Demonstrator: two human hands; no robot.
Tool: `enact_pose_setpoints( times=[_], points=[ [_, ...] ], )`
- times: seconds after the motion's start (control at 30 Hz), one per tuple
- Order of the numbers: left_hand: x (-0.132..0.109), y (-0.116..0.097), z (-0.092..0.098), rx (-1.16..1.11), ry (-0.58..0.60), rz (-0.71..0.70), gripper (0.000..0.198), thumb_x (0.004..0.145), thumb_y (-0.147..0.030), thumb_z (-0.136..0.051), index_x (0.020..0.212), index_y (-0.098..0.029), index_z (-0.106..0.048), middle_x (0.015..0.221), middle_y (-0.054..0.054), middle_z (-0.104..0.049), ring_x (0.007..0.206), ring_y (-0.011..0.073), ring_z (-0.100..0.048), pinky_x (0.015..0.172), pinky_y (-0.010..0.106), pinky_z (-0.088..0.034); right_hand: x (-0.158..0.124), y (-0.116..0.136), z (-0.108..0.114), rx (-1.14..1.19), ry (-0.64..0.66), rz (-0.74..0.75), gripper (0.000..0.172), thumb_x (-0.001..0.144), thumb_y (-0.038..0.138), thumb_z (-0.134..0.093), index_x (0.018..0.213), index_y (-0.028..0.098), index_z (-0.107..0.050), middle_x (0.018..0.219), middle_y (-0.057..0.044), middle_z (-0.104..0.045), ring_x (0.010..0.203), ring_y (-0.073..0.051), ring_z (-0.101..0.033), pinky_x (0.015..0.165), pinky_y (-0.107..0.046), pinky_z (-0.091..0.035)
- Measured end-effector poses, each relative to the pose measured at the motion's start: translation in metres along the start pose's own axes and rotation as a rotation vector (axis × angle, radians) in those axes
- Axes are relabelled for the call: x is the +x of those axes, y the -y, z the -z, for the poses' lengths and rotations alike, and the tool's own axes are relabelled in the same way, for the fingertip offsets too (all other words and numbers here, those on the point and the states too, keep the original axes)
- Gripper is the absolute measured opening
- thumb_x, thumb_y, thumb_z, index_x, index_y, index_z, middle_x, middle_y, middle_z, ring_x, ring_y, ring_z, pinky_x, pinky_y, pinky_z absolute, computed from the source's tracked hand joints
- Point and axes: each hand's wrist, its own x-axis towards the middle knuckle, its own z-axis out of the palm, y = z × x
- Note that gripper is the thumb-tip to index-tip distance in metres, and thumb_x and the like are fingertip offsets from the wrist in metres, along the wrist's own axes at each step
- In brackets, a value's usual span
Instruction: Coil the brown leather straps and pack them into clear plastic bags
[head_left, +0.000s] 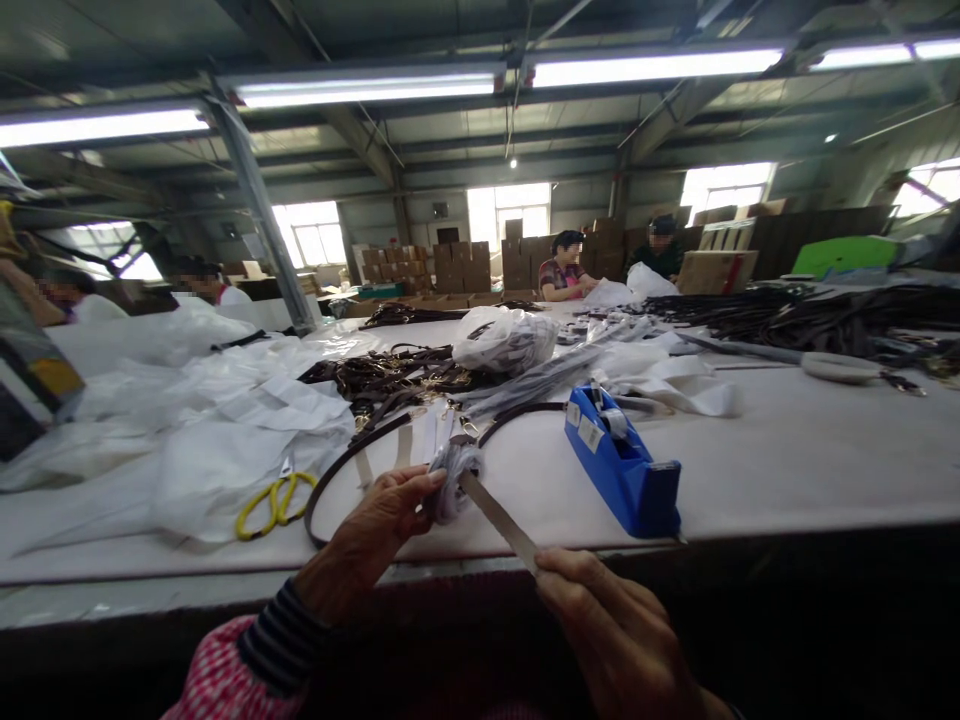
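My left hand grips a bundle wrapped in pale, translucent material, just above the table's front edge. A flat greyish-beige strip runs from the bundle down to the right, its lower end pinched in my right hand. Dark strap curves out on the left side of the bundle, and more of it arcs behind toward a blue tape dispenser. Metal clasps lie just beyond the bundle. Scissors with yellow handles rest left of my left hand.
White sheets cover the table's left side. Dark straps and a filled clear bag lie farther back. More straps are piled at the right. Across the table, a person and another person are at work.
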Motion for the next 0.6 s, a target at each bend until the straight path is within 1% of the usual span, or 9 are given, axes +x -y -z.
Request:
enact_pose_setpoints(
  times=[0.1,0.2,0.33,0.47,0.6],
  points=[
    [0.0,0.0,0.0,-0.009,0.003,-0.004,0.033,0.073,-0.042,-0.091,0.083,-0.012,-0.08,0.078,0.006,-0.073,0.067,0.0136,-0.061,0.059,0.02,-0.045,0.002,0.0,-0.003,0.005,0.018,-0.003,0.033,0.094,-0.001,-0.051,0.114,0.017,-0.069,0.099,-0.011,-0.078,0.089,-0.021,-0.079,0.08,-0.025,-0.066],
    [0.0,-0.001,0.002,-0.024,-0.004,-0.008,0.034,0.074,-0.043,-0.09,0.088,-0.013,-0.082,0.08,0.006,-0.074,0.07,0.014,-0.062,0.063,0.021,-0.048,0.0,-0.003,-0.006,0.009,0.033,-0.006,0.033,0.093,-0.003,-0.05,0.113,0.017,-0.068,0.099,-0.011,-0.078,0.088,-0.02,-0.078,0.077,-0.024,-0.065],
    [0.002,-0.001,0.005,-0.033,-0.019,-0.006,0.034,0.077,-0.044,-0.088,0.092,-0.014,-0.082,0.084,0.005,-0.075,0.072,0.0134,-0.063,0.065,0.021,-0.049,-0.006,-0.009,-0.008,0.012,0.036,0.0,0.033,0.092,-0.005,-0.05,0.112,0.016,-0.067,0.098,-0.012,-0.077,0.089,-0.02,-0.078,0.079,-0.024,-0.065],
    [0.003,0.003,0.005,-0.02,-0.022,0.002,0.038,0.074,-0.044,-0.09,0.093,-0.013,-0.082,0.084,0.007,-0.075,0.069,0.0131,-0.061,0.06,0.02,-0.045,-0.008,-0.011,-0.01,0.012,0.037,0.007,0.035,0.091,-0.006,-0.05,0.115,0.015,-0.066,0.103,-0.013,-0.076,0.096,-0.021,-0.077,0.084,-0.026,-0.064],
    [0.001,0.007,0.001,-0.022,-0.013,0.0,0.038,0.072,-0.044,-0.091,0.088,-0.012,-0.081,0.083,0.007,-0.074,0.067,0.0121,-0.06,0.057,0.02,-0.041,-0.007,-0.008,-0.014,0.023,0.066,0.002,0.037,0.092,-0.006,-0.05,0.118,0.015,-0.065,0.106,-0.013,-0.076,0.096,-0.02,-0.077,0.084,-0.024,-0.063]
  ],
)
